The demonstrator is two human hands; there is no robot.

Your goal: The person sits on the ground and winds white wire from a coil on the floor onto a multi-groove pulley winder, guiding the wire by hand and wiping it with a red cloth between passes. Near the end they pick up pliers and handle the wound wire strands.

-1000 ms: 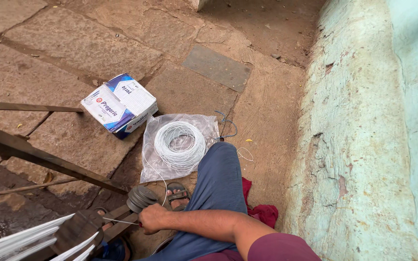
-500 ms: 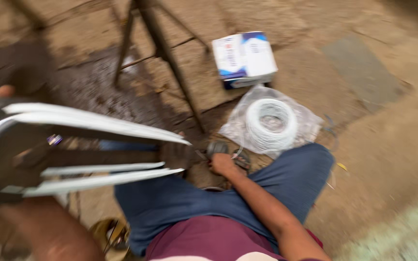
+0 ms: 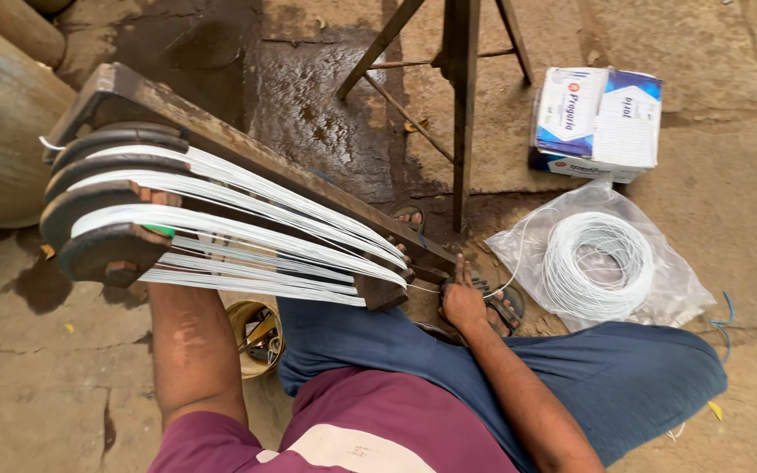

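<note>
down on the stone floor point(image 3: 10, 377), my right hand point(image 3: 463, 302) rests by the near end of a winding frame point(image 3: 221, 210), fingers pressed together and pinching the white wire point(image 3: 519, 254) where it comes off the frame. my left hand is hidden behind the frame's far-left end, so i cannot tell how it is set; only the forearm point(image 3: 190, 350) shows under the stepped curved blocks point(image 3: 102, 219). many white strands point(image 3: 291, 236) run stretched across the frame. right of my hand a clear plastic bag point(image 3: 676, 289) lies open on the floor with a coil of white wire point(image 3: 596, 265) inside. just beyond it sits a white and blue cardboard box point(image 3: 597, 123), closed. near my left knee a small yellowish tin point(image 3: 256, 337) holds tools i cannot make out.
</note>
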